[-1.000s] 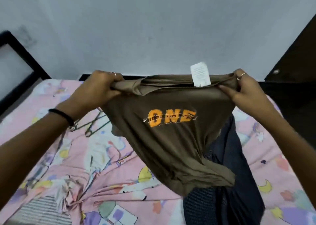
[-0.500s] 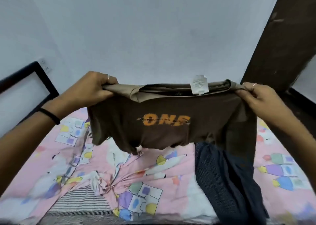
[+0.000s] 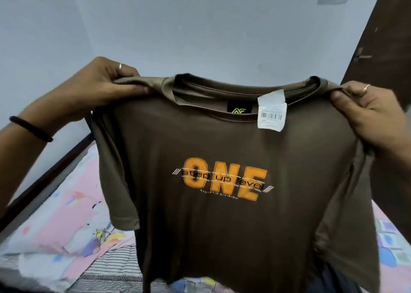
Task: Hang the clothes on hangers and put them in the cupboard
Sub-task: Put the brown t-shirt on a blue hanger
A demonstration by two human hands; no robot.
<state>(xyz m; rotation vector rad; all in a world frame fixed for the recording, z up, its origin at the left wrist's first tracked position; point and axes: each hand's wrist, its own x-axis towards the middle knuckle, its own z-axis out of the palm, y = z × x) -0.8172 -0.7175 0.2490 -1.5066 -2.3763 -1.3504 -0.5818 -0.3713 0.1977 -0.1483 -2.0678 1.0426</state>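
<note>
— What's she doing with the brown T-shirt (image 3: 222,203)?

— Holding it up in front of her, spread wide and hanging above the bed (image 3: 55,215). The left hand (image 3: 100,90) is pinching one shoulder, fingers (image 3: 131,88) curled over the seam. The right hand (image 3: 367,108) is gripping the other shoulder the same way, thumb pressing the fabric from the front.

— Is a hanger going in?

— I'm not seeing one anywhere, so I'd say she's only checking which way it's facing. The print is showing toward her, and a paper tag (image 3: 271,110) is dangling at the collar (image 3: 244,88).

— What's worrying you?

— To reach for a hanger, she'll be letting go of one shoulder. The shirt could then be dropping into a heap on the patterned sheet and creasing. The tag could also be catching on a hook while it's threading through the neck.

— And behind?

— A pale wall (image 3: 200,25), and something dark and wooden (image 3: 389,37) standing to the right. Whether that's the cupboard, I can't tell.
</note>
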